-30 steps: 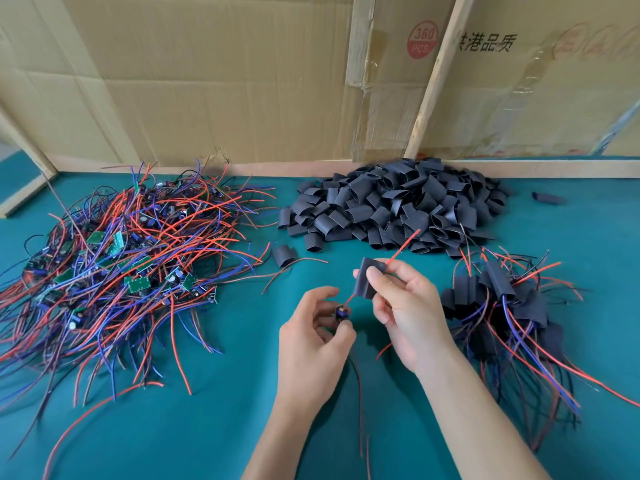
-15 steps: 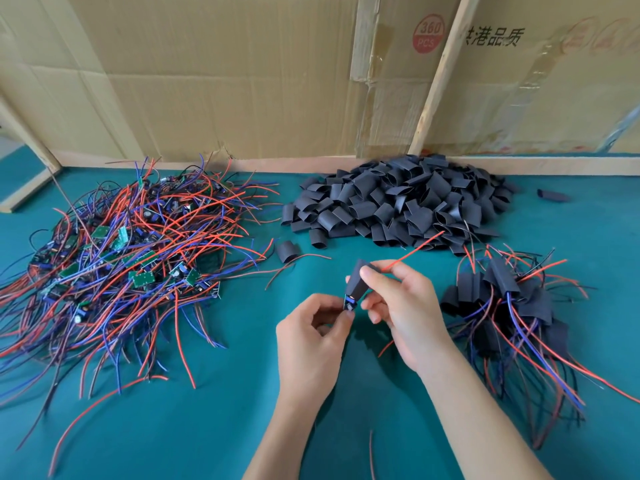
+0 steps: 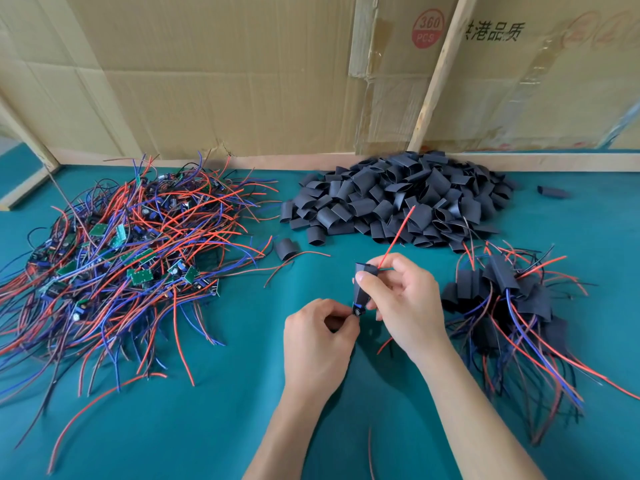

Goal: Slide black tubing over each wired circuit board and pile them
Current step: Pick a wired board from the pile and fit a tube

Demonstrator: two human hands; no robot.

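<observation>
My right hand (image 3: 401, 299) pinches a black tube piece (image 3: 362, 285) above the green table, thumb on its front. A red wire (image 3: 396, 237) sticks out of the tube's top toward the back. My left hand (image 3: 318, 337) pinches the circuit board's lower end (image 3: 357, 310), which pokes out under the tube. Most of the board is hidden inside the tube. A tangle of bare wired boards (image 3: 121, 258) lies at the left. Loose black tubes are heaped (image 3: 398, 199) at the back centre. Sleeved boards are piled (image 3: 502, 296) at the right.
Cardboard sheets and a wooden strip (image 3: 440, 67) wall off the back of the table. One stray tube (image 3: 286, 248) lies between the heaps, another (image 3: 552, 192) at the far right. Green felt (image 3: 207, 410) covers the table in front.
The tube has slid down over the board, so only the board's lower tip shows. My hands came closer together, and the red wire now pokes further out of the tube's top.
</observation>
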